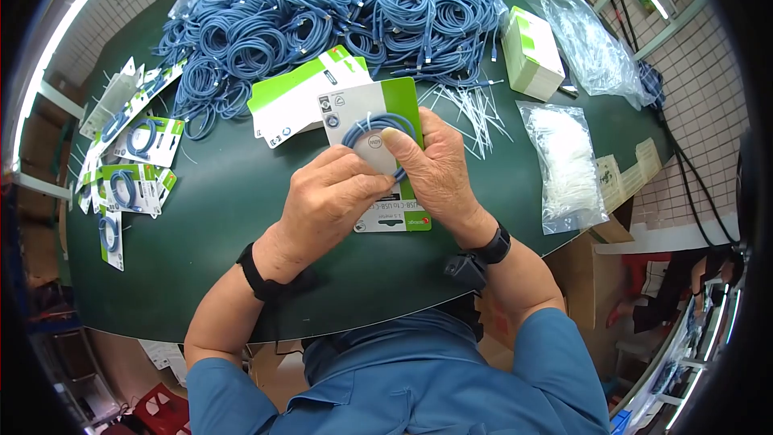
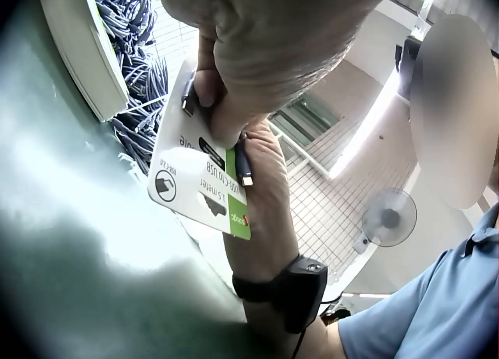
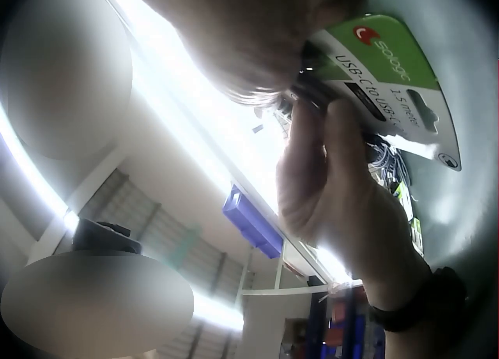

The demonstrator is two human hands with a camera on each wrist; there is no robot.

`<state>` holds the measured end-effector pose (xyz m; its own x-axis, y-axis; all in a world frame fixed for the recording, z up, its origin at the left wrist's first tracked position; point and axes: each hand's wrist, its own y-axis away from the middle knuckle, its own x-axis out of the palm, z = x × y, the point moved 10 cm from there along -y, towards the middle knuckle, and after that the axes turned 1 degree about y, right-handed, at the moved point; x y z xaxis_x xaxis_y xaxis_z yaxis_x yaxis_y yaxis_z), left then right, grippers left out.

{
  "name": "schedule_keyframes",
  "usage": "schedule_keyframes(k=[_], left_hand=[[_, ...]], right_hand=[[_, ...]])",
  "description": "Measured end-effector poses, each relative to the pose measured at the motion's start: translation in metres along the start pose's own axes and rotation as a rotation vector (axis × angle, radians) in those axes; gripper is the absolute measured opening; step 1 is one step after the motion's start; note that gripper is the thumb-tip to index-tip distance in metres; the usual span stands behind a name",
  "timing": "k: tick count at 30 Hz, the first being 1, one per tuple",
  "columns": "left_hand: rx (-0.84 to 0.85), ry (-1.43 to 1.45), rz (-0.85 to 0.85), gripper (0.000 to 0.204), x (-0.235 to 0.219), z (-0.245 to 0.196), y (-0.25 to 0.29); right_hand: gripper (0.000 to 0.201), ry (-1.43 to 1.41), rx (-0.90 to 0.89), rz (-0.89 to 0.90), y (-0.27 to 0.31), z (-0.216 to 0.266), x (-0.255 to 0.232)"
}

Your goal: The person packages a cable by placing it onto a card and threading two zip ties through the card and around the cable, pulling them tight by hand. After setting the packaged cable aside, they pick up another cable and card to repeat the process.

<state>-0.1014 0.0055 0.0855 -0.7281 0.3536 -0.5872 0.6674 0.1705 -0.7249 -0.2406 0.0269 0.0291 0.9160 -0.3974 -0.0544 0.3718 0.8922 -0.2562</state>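
A green and white card (image 1: 419,105) hangs upside down between both hands, a coiled blue cable (image 1: 378,123) lying against it. The right hand (image 1: 443,169) grips card and coil from the right side, its thumb pressed on the coil. At the coil's lower edge the left hand (image 1: 334,193) pinches the cable with thumb and fingers. Dark cable connectors (image 2: 245,168) show beside the fingers over the card (image 2: 187,172) in the left wrist view. In the right wrist view the left hand (image 3: 343,187) has its fingertips at the cable by the printed card (image 3: 390,78).
A large heap of coiled blue cables (image 1: 266,32) covers the table's back. Blank-side cards (image 1: 298,101) lie before it. Carded cables (image 1: 141,141) are piled at left. White ties (image 1: 471,117), a card stack (image 1: 535,53) and a bag of ties (image 1: 561,165) lie at right.
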Motion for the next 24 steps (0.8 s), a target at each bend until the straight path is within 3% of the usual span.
schedule_keyframes(k=[4, 7, 11, 24], left_hand=[[-0.093, 0.187, -0.072, 0.024, -0.013, 0.002, -0.006], [-0.305, 0.119, -0.273, 0.020, -0.037, 0.020, 0.003], [-0.510, 0.133, -0.273, 0.018, -0.041, 0.041, 0.000], [-0.514, 0.151, -0.281, 0.020, -0.035, 0.043, 0.005]], right_hand=[[0.030, -0.079, -0.030, -0.042, -0.001, 0.004, -0.004], [0.030, -0.094, -0.023, -0.054, 0.001, 0.009, -0.004], [0.030, -0.005, -0.072, -0.036, 0.005, 0.014, 0.000], [0.029, 0.181, -0.204, -0.072, 0.010, 0.023, 0.005]])
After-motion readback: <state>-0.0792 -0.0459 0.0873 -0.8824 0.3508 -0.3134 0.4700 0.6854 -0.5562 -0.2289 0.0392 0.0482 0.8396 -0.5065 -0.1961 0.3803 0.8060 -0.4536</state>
